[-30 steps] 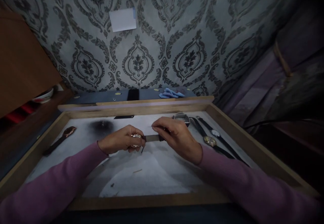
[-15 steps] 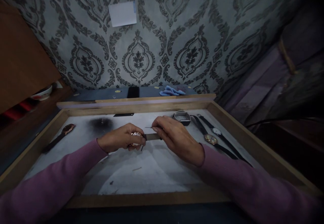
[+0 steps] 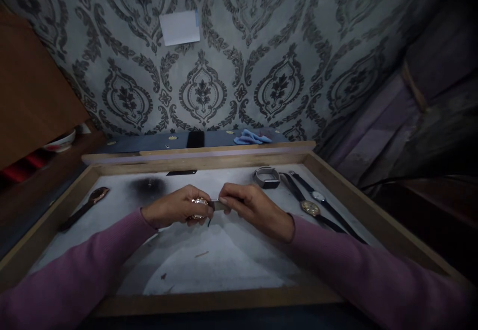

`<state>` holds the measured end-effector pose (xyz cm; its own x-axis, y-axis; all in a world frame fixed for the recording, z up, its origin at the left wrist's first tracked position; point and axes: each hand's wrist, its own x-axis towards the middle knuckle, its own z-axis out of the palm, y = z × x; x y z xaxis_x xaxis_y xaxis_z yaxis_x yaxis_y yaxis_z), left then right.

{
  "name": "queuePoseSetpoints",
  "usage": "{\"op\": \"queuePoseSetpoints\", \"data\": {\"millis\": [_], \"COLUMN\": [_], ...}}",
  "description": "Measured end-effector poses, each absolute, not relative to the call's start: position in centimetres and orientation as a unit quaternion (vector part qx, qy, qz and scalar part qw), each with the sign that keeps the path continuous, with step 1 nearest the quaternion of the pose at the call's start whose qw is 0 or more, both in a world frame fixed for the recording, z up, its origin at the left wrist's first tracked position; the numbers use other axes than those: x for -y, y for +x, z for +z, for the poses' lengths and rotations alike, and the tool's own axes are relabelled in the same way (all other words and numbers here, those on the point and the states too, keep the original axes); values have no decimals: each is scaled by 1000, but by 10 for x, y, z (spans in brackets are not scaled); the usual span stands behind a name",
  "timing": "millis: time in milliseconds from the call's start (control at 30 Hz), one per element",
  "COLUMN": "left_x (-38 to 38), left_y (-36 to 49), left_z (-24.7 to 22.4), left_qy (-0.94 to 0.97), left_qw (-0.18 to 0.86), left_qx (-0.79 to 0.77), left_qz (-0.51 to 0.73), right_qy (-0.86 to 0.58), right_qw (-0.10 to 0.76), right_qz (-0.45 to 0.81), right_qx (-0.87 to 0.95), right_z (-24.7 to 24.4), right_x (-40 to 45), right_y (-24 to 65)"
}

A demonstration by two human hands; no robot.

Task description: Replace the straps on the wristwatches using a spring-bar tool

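Observation:
My left hand (image 3: 182, 205) is closed around a wristwatch with a shiny gold-toned case (image 3: 199, 207), its dial side partly covered by my fingers. A short dark strap (image 3: 218, 204) extends from the case toward the right. My right hand (image 3: 251, 205) pinches a thin metal tool (image 3: 215, 200), whose tip points left and lies at the strap end beside the case. Whether the tip touches the watch I cannot tell. Most of the tool is hidden in my right fingers. Beneath both hands is the white floor of a shallow wooden tray (image 3: 201, 159).
A dark-strapped watch (image 3: 98, 194) lies at left. On the right are a grey-banded watch (image 3: 267, 176), a gold-faced watch (image 3: 309, 208) and a slim watch (image 3: 318, 196). Behind the tray lie a blue cloth (image 3: 251, 137) and a black flat object (image 3: 195, 139). Small scraps (image 3: 201, 254) lie in front.
My right hand has moved left with the thin tool, bringing its tip to the strap beside the watch case. My left hand still holds the watch in nearly the same place.

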<state>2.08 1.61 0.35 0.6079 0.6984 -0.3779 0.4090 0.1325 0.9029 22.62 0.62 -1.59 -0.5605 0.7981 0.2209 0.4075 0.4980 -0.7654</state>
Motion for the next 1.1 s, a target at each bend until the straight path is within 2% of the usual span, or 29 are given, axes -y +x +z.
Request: {"op": "queuePoseSetpoints", "data": {"millis": [1100], "left_x": [-21], "left_y": [30], "left_z": [18], "left_qy": [683], "left_qw": [615], "left_qx": [-374], "left_qz": [121], "right_qy": [-351], "right_qw": [281], "right_qz": [284], "right_qx": [847], "right_z": [4], "right_x": [-8], "right_y": [236]}}
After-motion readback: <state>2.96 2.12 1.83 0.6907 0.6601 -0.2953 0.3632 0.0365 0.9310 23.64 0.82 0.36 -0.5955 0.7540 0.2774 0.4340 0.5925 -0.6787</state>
